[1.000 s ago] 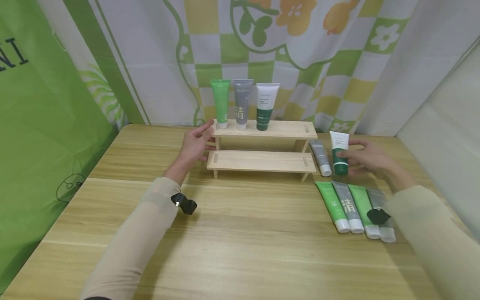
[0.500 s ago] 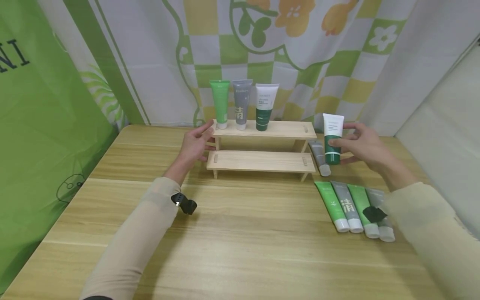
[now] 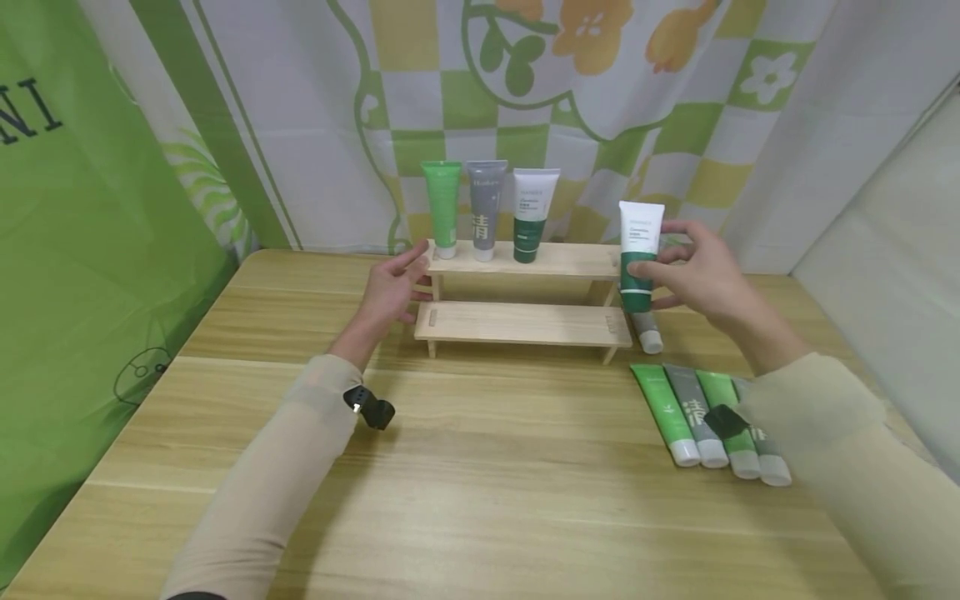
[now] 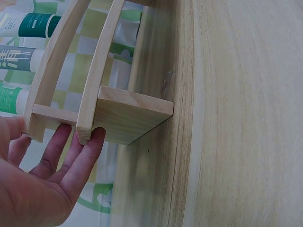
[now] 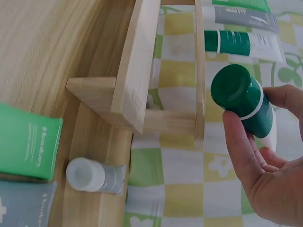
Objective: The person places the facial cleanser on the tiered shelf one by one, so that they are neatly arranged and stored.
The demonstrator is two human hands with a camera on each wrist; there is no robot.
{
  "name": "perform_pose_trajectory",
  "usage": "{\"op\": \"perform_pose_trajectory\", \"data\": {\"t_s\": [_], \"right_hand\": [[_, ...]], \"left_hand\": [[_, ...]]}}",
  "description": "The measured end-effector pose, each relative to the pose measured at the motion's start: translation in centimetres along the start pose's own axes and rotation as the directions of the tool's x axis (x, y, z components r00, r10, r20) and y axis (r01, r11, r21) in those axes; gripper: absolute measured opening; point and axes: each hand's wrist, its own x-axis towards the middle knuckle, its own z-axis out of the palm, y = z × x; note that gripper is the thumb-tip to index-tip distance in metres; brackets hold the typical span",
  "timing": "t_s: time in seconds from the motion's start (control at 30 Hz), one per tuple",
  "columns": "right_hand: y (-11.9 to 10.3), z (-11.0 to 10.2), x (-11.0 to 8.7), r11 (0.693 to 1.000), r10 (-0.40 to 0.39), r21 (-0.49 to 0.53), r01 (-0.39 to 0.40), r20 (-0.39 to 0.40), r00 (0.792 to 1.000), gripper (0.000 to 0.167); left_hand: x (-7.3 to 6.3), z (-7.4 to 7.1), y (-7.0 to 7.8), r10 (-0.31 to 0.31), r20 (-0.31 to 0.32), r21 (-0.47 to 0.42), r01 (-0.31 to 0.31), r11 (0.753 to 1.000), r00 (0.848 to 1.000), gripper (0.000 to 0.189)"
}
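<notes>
My right hand [image 3: 705,271] holds a white-and-green squeeze tube [image 3: 641,237] between thumb and fingers, cap down. The tube is raised at the right end of the two-tier wooden display rack [image 3: 517,321], overlapping the end of its upper board in the head view. At the rack's left end, my left hand [image 3: 388,287] grips the wood, with fingertips [image 4: 97,137] against the lower board's end. Standing caps-down on the upper tier are a green tube [image 3: 442,204], a grey tube [image 3: 486,208] and another white-and-green tube [image 3: 531,212].
A small grey tube [image 3: 649,337] lies right of the rack, partly hidden by the held tube. Nearer the front, several green and grey tubes [image 3: 663,412] lie side by side, partly under the right sleeve. A patterned curtain [image 3: 517,75] hangs behind the wooden table [image 3: 450,500].
The right hand has lifted the white-and-green tube and carried it left, from beside the small grey tube to the rack's right end. The left hand has stayed at the rack.
</notes>
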Motion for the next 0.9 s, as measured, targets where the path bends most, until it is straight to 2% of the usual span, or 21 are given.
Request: {"op": "perform_pose_trajectory", "data": {"t_s": [0.33,0.57,0.9], "right_hand": [[-1.7,2.1,1.0,0.995,-0.092,0.033,0.093,-0.039,0.995,0.083],[-2.6,3.4,1.7,0.994,-0.096,0.043,0.100,-0.074,0.993,0.083],[-2.8,4.8,2.8,0.985,-0.158,0.055,0.166,-0.131,0.979,0.080]], "left_hand": [[0.0,0.0,-0.1,0.007,-0.003,0.004,-0.007,1.000,1.000,0.042],[-0.1,0.0,-0.1,0.005,0.004,-0.001,-0.005,1.000,1.000,0.043],[-0.1,0.1,-0.1,0.011,0.000,-0.002,-0.011,1.000,1.000,0.043]]}}
